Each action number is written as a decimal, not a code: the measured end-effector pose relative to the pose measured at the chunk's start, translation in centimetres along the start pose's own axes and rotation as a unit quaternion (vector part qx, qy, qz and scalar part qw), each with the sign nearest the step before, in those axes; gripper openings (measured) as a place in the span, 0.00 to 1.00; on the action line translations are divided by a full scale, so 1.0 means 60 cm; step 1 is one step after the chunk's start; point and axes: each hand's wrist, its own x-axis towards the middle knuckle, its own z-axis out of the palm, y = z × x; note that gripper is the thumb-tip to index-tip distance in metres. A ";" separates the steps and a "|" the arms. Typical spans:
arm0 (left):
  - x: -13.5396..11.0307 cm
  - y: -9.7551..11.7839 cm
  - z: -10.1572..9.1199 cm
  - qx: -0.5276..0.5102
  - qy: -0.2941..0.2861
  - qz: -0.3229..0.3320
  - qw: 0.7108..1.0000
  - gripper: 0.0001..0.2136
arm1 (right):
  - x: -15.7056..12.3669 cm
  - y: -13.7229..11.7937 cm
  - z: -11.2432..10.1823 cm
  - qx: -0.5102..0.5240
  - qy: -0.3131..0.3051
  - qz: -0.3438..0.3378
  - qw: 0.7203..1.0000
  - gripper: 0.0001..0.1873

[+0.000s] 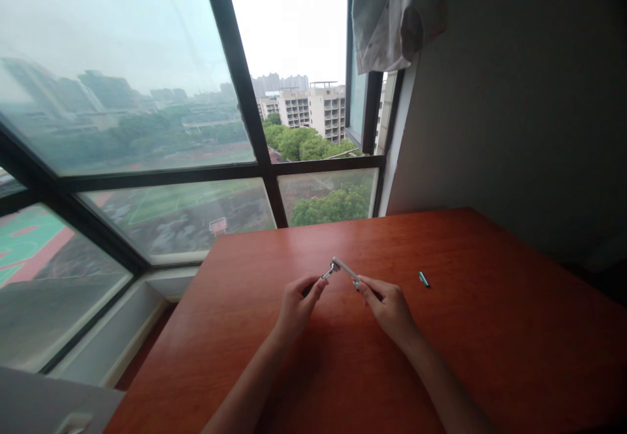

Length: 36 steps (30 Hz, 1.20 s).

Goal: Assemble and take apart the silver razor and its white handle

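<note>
Over the red-brown wooden table (490,329) both my hands meet at a slim silver pen-like object (343,268). My left hand (296,303) pinches its metal tip end with closed fingers. My right hand (386,303) grips the other end, fingers closed round it. The object is tilted and lifted slightly above the tabletop. A small teal-and-silver piece (424,279), perhaps a cap, lies on the table to the right of my right hand.
A large window with dark frames (264,176) stands behind the table and to the left. A grey wall (514,108) runs along the right side. A pale garment (392,16) hangs at the top by the window.
</note>
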 end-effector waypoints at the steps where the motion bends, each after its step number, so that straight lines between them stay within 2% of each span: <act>1: 0.000 0.000 0.000 -0.001 -0.001 0.000 1.000 0.20 | 0.000 0.000 0.000 -0.002 0.002 0.000 1.000 0.22; 5: 0.000 -0.003 0.000 -0.004 -0.003 0.001 1.000 0.19 | 0.001 0.000 0.000 0.009 0.004 0.010 1.000 0.21; 11: 0.001 -0.005 0.000 -0.004 -0.020 0.006 1.000 0.20 | -0.001 -0.004 -0.002 0.069 -0.024 0.042 0.996 0.25; 18: 0.005 -0.012 -0.007 0.004 0.011 0.016 1.000 0.19 | -0.002 -0.001 -0.001 0.076 -0.048 0.047 0.995 0.25; 25: 0.003 -0.012 -0.004 -0.003 -0.029 0.030 0.999 0.19 | -0.003 -0.003 0.000 0.084 -0.055 0.056 0.993 0.25; 32: 0.008 -0.020 -0.008 0.013 0.047 0.037 0.998 0.18 | -0.005 -0.001 0.005 0.115 -0.062 0.066 0.989 0.24; 36: 0.006 -0.019 -0.001 -0.017 0.007 0.023 1.000 0.20 | -0.005 0.001 0.007 0.131 -0.061 0.071 0.987 0.25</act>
